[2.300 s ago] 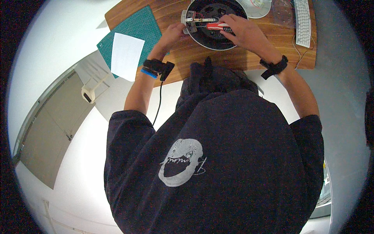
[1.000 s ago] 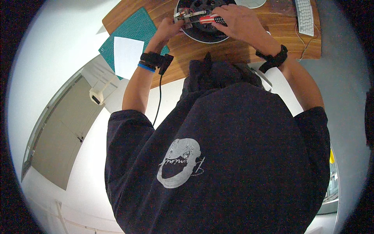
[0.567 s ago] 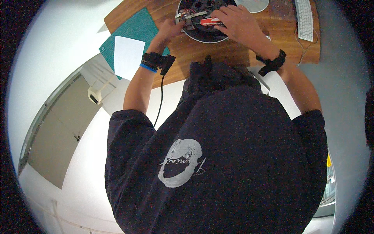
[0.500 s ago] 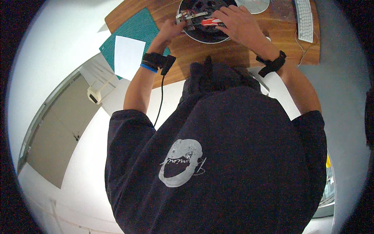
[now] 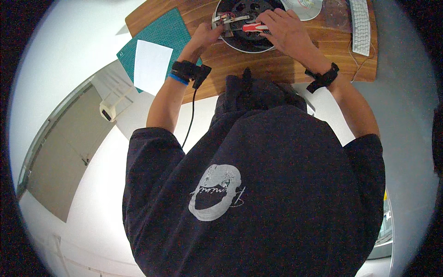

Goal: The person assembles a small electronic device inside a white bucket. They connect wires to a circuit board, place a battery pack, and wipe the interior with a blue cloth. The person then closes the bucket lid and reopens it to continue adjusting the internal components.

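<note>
The right hand grips a red-handled screwdriver, its tip lying toward the left over a round black dish. The left hand pinches a small metal part at the dish's left rim. The dish sits at the far edge of the wooden surface. Left of it lies a green cutting mat with a white paper sheet on it; a white keyboard lies to the right

Wooden desk w/ green cutting mat, white keyboard; pale floor.
</note>
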Action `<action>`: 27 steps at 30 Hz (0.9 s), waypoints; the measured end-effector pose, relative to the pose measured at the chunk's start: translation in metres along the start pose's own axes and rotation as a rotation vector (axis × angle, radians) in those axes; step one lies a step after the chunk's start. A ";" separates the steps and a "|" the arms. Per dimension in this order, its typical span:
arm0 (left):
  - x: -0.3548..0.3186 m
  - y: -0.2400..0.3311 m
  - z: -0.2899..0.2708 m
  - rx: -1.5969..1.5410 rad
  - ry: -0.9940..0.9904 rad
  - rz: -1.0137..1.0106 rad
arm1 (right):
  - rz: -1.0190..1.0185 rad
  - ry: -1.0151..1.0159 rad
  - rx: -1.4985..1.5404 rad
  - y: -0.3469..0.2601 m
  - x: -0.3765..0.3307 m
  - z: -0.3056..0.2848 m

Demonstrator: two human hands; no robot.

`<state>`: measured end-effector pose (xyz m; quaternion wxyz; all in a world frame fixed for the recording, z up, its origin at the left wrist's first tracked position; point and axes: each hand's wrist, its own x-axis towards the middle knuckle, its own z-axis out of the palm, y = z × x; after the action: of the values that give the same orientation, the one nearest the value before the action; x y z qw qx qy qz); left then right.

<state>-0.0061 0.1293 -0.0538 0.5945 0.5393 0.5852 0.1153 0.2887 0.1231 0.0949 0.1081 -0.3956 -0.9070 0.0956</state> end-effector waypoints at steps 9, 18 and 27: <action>0.006 -0.006 0.008 -0.026 0.068 -0.035 | 0.027 -0.067 0.068 0.005 0.008 0.007; 0.006 -0.003 0.015 0.135 0.190 0.019 | -0.031 -0.004 -0.059 0.002 0.009 0.013; 0.002 0.013 0.010 0.186 0.152 -0.100 | 0.069 -0.139 0.025 0.016 0.016 0.020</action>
<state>0.0088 0.1308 -0.0473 0.5010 0.5520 0.6628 0.0713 0.2842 0.1440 0.0734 0.0465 -0.4175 -0.8970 0.1377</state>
